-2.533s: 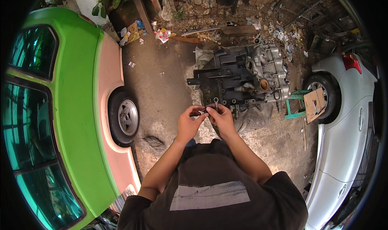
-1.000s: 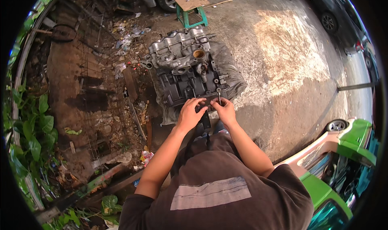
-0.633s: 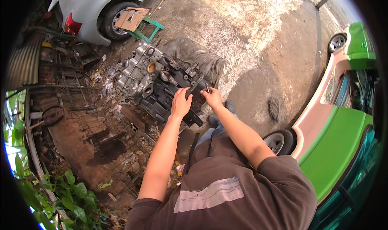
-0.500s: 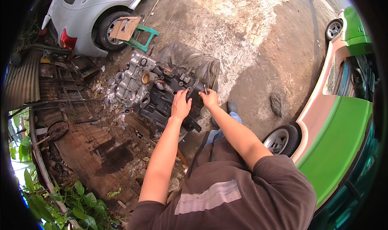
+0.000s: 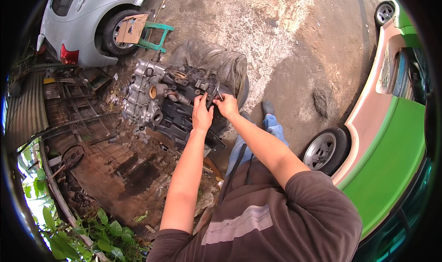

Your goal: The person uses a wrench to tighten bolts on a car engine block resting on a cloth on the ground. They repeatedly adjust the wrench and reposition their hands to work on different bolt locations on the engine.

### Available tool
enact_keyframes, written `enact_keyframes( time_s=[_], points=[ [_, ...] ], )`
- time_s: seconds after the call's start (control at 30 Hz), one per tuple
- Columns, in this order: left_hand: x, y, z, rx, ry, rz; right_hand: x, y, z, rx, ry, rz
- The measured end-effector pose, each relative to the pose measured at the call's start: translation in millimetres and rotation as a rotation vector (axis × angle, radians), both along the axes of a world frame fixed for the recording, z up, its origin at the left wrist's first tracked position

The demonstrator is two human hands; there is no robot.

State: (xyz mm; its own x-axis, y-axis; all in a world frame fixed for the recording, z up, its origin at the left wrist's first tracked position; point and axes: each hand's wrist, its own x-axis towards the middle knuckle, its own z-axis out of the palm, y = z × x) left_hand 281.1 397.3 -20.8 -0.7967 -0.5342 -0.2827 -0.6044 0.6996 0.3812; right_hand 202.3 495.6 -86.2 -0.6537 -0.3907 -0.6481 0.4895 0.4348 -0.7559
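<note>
A greasy engine (image 5: 177,103) with a silvery cylinder head stands in front of me. At its right end my left hand (image 5: 201,115) bends its fingers over a dark part, the thumb close by; what lies between them is hidden. Just to the right, my right hand (image 5: 227,106) pinches a slim silvery metal tool (image 5: 220,96), whose exact kind I cannot make out. Its tip points up and away, against the dark end of the engine. Both hands are close together.
Behind the engine lies a crumpled, dirty grey cover (image 5: 216,59). A green stool (image 5: 159,37) with cardboard (image 5: 131,29) stands by a silver car (image 5: 94,18). At right is a green-and-pink vehicle (image 5: 382,142); a dark stone-like lump (image 5: 321,102) lies nearby. Debris covers the left ground.
My right hand has moved left, closer to my left hand, bringing the metal tool along. My left fingers have closed in more on the dark part. The view has shifted slightly.
</note>
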Motion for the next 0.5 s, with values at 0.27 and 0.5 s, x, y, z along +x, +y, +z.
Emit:
enact_keyframes(
  time_s=[0.27,0.5],
  points=[
    [-12.4,-2.0,5.9,-0.006,-0.063,0.004,-25.1,-3.8,0.7,-0.013,-0.004,-0.118],
    [-18.2,-0.1,4.9,-0.003,-0.08,0.026,-16.3,-3.5,3.8,0.013,-0.064,-0.123]
  ],
)
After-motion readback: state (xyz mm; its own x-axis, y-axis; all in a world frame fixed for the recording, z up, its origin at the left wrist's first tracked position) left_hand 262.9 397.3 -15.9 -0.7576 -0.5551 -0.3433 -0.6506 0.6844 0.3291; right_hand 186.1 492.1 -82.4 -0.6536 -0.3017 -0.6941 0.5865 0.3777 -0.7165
